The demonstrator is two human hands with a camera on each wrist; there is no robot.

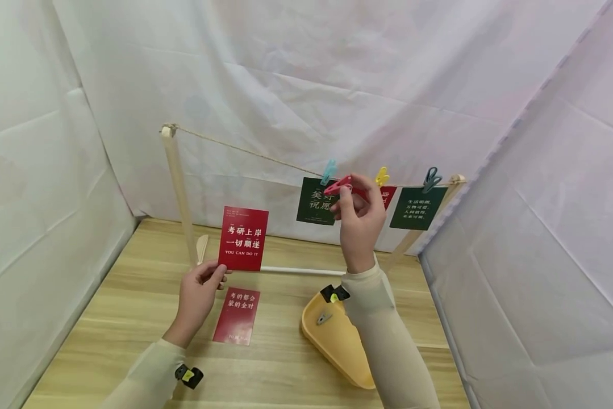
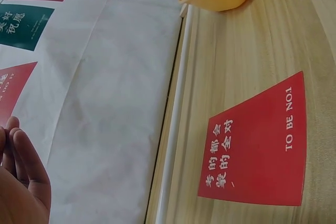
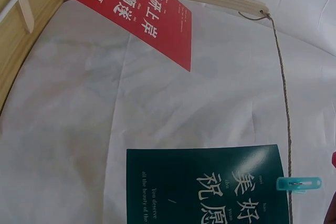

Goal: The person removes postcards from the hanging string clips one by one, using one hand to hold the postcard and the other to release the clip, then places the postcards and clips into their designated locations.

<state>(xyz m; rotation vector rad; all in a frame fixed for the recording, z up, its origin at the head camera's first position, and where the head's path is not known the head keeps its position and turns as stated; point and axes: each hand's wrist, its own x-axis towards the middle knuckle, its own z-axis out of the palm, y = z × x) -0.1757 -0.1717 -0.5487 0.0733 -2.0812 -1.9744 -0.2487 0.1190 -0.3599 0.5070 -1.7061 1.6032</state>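
Note:
My left hand (image 1: 200, 295) pinches the lower left corner of a red card (image 1: 244, 238) with white lettering, held upright below the string. My right hand (image 1: 361, 221) holds a red clothespin (image 1: 338, 185) between thumb and fingers, in front of a hanging green card (image 1: 313, 201). A light blue clothespin (image 3: 299, 183) fixes that green card to the twine (image 3: 283, 87). Further right, a yellow clothespin (image 1: 382, 176) holds a red card (image 1: 388, 196), partly hidden by my right hand. A dark green clothespin (image 1: 432, 180) holds another green card (image 1: 417, 208).
Another red card (image 2: 257, 145) lies on the wooden table. A yellow tray (image 1: 332, 341) with a grey clothespin (image 1: 324, 318) stands under my right forearm. Wooden posts (image 1: 178, 187) carry the twine, and a white rod (image 1: 301, 271) runs between them low down. White cloth surrounds the table.

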